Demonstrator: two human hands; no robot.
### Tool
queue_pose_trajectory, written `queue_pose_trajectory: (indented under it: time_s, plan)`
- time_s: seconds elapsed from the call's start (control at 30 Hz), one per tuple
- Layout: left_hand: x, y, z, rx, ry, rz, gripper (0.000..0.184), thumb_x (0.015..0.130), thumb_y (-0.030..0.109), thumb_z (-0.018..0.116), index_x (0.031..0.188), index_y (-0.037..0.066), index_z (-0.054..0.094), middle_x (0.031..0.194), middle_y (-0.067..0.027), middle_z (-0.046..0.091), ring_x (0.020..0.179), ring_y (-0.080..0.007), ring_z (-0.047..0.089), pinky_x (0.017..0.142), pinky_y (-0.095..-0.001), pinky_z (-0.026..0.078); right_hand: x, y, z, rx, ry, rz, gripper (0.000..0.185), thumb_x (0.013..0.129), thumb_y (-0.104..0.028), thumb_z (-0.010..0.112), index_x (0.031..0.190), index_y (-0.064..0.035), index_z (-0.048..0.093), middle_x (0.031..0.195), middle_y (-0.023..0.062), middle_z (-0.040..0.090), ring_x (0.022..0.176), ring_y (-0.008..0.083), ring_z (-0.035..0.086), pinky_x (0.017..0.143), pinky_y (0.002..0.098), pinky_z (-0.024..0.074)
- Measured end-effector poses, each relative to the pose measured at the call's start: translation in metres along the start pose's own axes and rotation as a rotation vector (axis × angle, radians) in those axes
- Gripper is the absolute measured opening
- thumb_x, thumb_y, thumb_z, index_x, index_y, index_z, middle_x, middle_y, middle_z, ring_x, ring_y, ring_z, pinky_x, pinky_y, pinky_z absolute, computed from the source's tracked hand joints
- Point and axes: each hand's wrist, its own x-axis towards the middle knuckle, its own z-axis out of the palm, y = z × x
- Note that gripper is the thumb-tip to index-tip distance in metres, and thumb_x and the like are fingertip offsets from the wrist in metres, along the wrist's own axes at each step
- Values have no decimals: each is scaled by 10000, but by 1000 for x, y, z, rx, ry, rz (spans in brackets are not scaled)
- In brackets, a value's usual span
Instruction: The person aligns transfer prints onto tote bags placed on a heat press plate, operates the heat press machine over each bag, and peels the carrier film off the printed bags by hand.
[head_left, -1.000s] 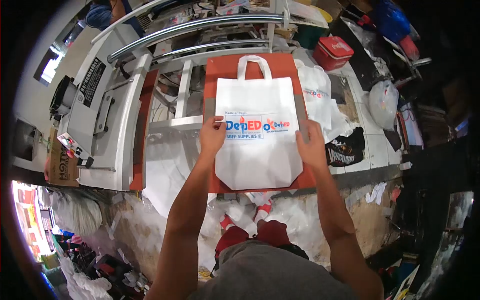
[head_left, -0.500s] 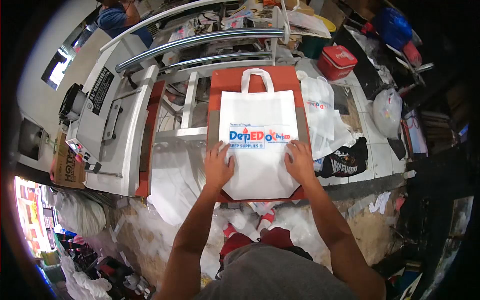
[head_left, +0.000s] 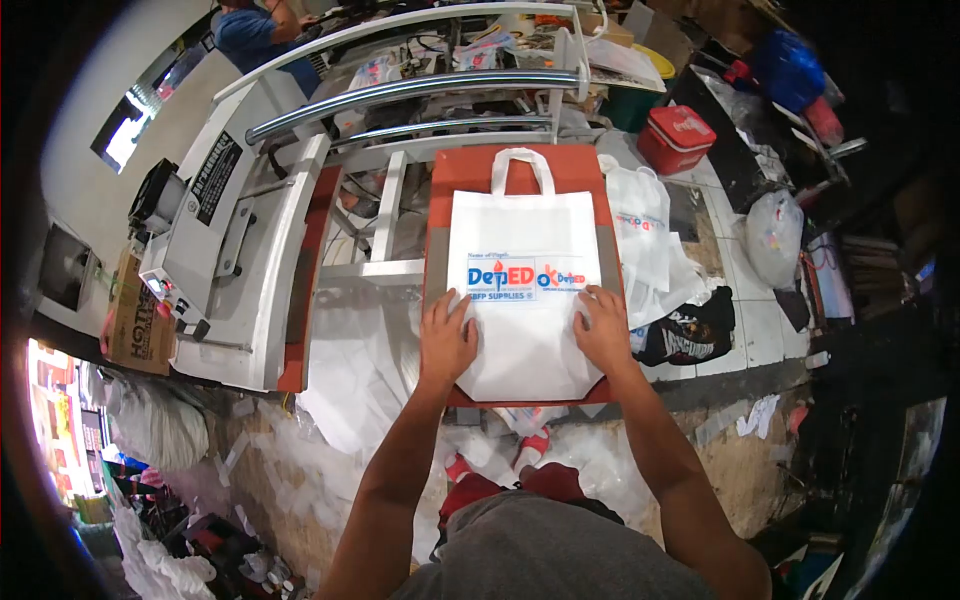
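A white tote bag point(head_left: 525, 345) lies flat on a red-topped platen point(head_left: 455, 165), its loop handle pointing away from me. Blue and red lettering, including "DepED", is printed across its middle. My left hand point(head_left: 448, 338) rests on the bag's left edge just below the print, fingers stretched out and spread. On the opposite edge, my right hand point(head_left: 604, 332) lies in the same way, fingers apart and bent a little. Neither hand is wrapped round anything. Both touch the fabric from above.
To the left stands a heat press point(head_left: 195, 230) with a metal rail point(head_left: 420, 93) running behind the platen. More printed white bags point(head_left: 640, 215), a black printed bag point(head_left: 690, 330) and a red cooler box point(head_left: 677, 138) sit at right. Another person point(head_left: 245, 35) is at upper left.
The whole view has shifted slightly, so the platen and bag appear a little further right and lower. Both hands stay at the bag's edges, and the bag keeps its place on the platen.
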Motion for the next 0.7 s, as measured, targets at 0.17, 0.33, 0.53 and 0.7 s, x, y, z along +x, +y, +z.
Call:
queue_pose_trajectory:
  time_s: [0.17, 0.33, 0.53, 0.7]
  plan:
    - [0, -1, 1, -10, -13, -17, 431, 841, 157, 657, 1266, 103, 611, 1378, -123, 509, 1250, -346, 463, 1044, -486, 372, 0, 2, 1, -3, 6, -18, 363, 828, -148, 643, 1158, 4, 643, 1294, 146, 572, 1189, 360, 509, 1015, 464, 428]
    - [-1, 0, -2, -33, -8, -27, 426, 836, 157, 659, 1252, 82, 615, 1371, -128, 513, 1247, -353, 461, 1066, -489, 371, -1, 1, 2, -13, 0, -13, 382, 826, -153, 647, 1175, 4, 641, 1297, 135, 574, 1201, 353, 506, 1019, 463, 426]
    - [0, -1, -5, -49, 6, -10, 420, 832, 146, 662, 1243, 68, 614, 1343, -147, 528, 1217, -370, 485, 1055, -476, 383, 0, 5, 6, 24, 14, -12, 377, 829, -136, 650, 1181, -4, 643, 1285, 149, 577, 1192, 355, 515, 1023, 464, 424]
    - [-33, -26, -25, -289, 171, -74, 381, 848, 112, 653, 1216, 31, 598, 1272, -206, 562, 1170, -405, 523, 1027, -474, 405, 0, -10, -15, 180, 258, -61, 200, 848, -55, 645, 1041, -11, 664, 1166, 179, 609, 1144, 352, 548, 998, 439, 429]
